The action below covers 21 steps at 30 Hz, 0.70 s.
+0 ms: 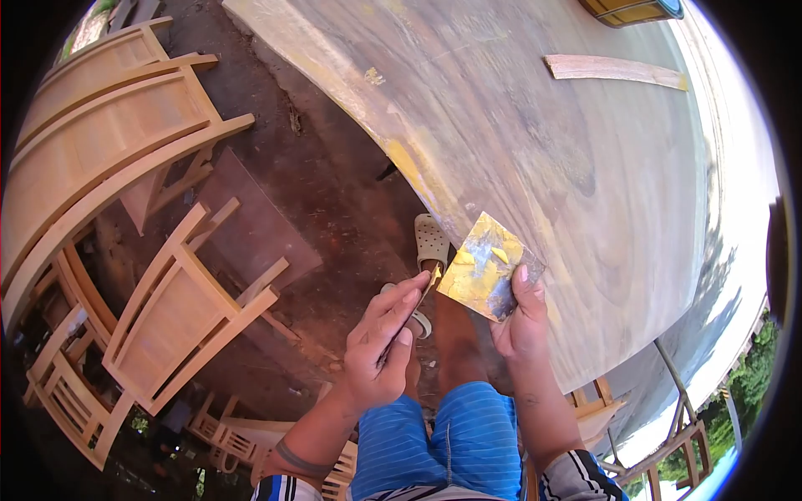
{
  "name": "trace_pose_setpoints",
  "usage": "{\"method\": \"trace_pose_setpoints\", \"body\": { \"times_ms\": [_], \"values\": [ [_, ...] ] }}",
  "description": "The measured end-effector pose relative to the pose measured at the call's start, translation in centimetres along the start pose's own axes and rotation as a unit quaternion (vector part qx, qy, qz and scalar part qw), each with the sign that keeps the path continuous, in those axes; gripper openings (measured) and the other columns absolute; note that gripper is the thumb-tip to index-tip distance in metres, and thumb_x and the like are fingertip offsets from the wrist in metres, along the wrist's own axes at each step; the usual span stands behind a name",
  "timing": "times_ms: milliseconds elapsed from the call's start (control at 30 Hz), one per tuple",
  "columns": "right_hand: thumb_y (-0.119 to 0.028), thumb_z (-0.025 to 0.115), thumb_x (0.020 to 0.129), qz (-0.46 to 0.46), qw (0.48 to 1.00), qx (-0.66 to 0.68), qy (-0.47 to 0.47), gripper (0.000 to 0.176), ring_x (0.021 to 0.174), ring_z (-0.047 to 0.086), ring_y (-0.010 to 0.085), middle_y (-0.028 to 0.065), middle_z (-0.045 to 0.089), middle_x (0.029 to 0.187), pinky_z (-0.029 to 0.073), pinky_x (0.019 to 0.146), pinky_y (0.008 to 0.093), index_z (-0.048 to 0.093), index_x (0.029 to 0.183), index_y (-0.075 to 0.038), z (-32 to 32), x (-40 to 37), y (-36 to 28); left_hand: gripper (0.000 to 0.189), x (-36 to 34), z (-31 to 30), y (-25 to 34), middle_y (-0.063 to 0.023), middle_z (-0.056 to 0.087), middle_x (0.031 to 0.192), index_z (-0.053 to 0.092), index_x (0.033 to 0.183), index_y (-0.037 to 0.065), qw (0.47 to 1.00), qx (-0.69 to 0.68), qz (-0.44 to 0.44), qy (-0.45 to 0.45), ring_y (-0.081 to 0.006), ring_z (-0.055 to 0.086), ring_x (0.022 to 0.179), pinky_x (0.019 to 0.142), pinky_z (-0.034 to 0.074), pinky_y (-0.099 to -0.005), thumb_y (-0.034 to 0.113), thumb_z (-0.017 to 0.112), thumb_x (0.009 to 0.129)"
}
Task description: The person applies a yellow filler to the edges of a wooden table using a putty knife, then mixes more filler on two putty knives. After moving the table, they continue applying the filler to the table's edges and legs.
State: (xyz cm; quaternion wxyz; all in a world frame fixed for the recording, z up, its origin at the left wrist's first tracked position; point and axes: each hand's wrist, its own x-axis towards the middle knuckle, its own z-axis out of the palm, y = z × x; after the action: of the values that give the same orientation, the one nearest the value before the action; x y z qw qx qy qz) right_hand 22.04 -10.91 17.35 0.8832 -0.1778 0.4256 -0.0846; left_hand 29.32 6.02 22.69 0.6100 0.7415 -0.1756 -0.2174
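Note:
My left hand (380,342) is closed around a thin, dark-edged putty knife (415,313), its blade seen nearly edge-on. A dab of yellow putty (436,274) clings to the knife's tip. In my right hand (525,321), thumb on top, is a small square board (474,284) smeared with yellow putty and grey patches. A thicker lump of putty (499,255) sits near the board's right side. The knife tip is close beside the board's left corner. Past the board lies a large wooden slab (535,150) with a wavy edge, yellow putty filling part of that edge.
A flat wood strip (616,72) rests on the slab, with a round yellow container (631,10) at its far end. Unfinished wooden furniture frames (171,326) and a long panelled piece (117,125) stand at left. A flat brown sheet (255,225) lies on the dirt floor.

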Motion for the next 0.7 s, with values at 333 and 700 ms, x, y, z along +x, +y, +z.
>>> {"method": "trace_pose_setpoints", "body": {
  "times_ms": [333,700],
  "values": [
    [-0.018,0.052,0.096,0.029,0.998,-0.034,-0.033,0.033,0.109,0.059,0.0236,0.0135,0.058,0.12,0.05,0.093,0.0399,0.048,0.124,-0.001,0.1,-2.9,2.9,0.06,-5.2,-2.6,-6.0,-0.0201,0.046,0.133,0.049,0.131,0.003,0.953,0.286,0.014,-0.101,-0.0404,0.045,0.124,0.104,0.038,-0.0515,-0.014,0.052,0.074],
    [-0.016,0.054,0.095,-0.113,0.956,-0.234,-0.134,0.033,0.106,0.059,0.0213,0.0133,0.061,0.114,0.047,0.093,0.0357,0.051,0.121,0.003,-0.7,-9.6,10.3,0.055,-11.9,-9.2,4.4,-0.013,0.055,0.127,0.058,0.125,0.011,0.88,0.448,0.08,-0.136,-0.0364,0.051,0.118,0.101,0.036,-0.0536,-0.006,0.053,0.073]
  ]
}}
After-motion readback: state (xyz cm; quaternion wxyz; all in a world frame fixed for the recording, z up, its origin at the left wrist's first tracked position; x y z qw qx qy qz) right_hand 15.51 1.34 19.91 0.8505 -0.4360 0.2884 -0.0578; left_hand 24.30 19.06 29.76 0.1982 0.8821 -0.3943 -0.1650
